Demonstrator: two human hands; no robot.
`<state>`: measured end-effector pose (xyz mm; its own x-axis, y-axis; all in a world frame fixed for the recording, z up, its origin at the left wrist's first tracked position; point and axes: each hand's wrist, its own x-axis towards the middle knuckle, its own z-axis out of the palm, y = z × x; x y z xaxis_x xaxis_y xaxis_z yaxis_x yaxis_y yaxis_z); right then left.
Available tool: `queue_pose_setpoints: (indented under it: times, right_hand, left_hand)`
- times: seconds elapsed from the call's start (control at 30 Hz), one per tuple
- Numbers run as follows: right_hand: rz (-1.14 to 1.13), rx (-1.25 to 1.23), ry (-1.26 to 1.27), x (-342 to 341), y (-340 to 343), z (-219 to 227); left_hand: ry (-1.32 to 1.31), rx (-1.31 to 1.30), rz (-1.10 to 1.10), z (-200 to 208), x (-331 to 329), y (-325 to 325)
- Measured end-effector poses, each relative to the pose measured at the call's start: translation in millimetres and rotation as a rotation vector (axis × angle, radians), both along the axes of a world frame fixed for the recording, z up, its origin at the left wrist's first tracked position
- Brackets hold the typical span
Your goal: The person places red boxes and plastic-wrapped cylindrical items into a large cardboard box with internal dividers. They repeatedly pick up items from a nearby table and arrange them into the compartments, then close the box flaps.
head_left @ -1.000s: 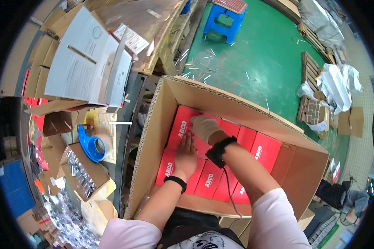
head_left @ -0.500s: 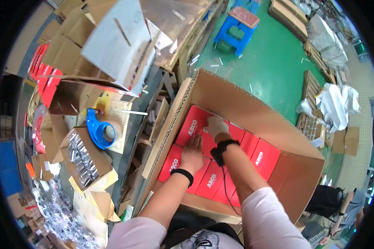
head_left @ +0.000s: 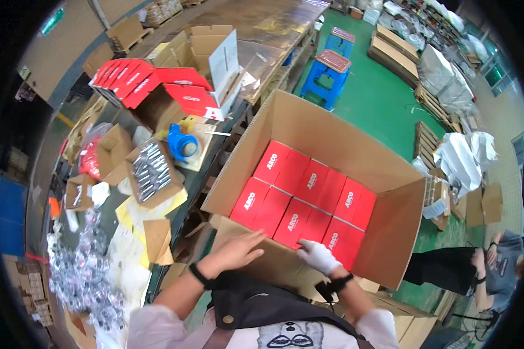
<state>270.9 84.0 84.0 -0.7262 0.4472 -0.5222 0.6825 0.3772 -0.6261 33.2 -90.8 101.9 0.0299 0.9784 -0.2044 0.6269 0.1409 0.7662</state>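
1. head view: six red boxes (head_left: 301, 224) stood inside a large corrugated carton (head_left: 337, 136), in two rows of three, packed side by side toward its left end; bare carton floor was not discernible beneath them.
2. the carton was open at the top, its brown walls rising above the boxes.
3. the left hand (head_left: 236, 253) was bare and released, fingers extended, near the carton's near left corner. contact with the cardboard could not be determined. a black band (head_left: 201, 277) encircled the wrist.
4. the right hand (head_left: 320, 257) wore a white glove and was positioned at the carton's near edge, beside the boxes. its fingers were partly bent; whether they grasped the edge could not be determined. a black strapped device (head_left: 335, 285) was on the wrist.
5. to the left, a blue tape dispenser (head_left: 177, 139) lay beyond a small carton of silver tubes (head_left: 151, 170). clear plastic-wrapped items (head_left: 87, 264) were heaped nearer.
6. an open red-and-white box (head_left: 187, 98) stood farther back.
7. two blue stools (head_left: 326, 81) stood on the green floor (head_left: 378, 99); another person in a grey top (head_left: 506, 262) was at right.
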Motion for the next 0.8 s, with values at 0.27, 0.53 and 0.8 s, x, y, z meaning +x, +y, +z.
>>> queue_pose_setpoints:
  times: [0.27, 0.53, 0.8]
  right_hand:
    - [-0.424, 0.025, 0.186, 111, -51, -32]
    - [0.314, 0.543, 0.685, -175, 21, 231]
    - [0.557, 1.576, 0.296, -492, 163, 226]
  left_hand:
    - [0.013, -0.109, 0.412, 25, 5, -126]
    - [0.035, 0.189, 0.563, 111, -132, -65]
    - [0.687, 0.541, 0.567, 114, -286, 137]
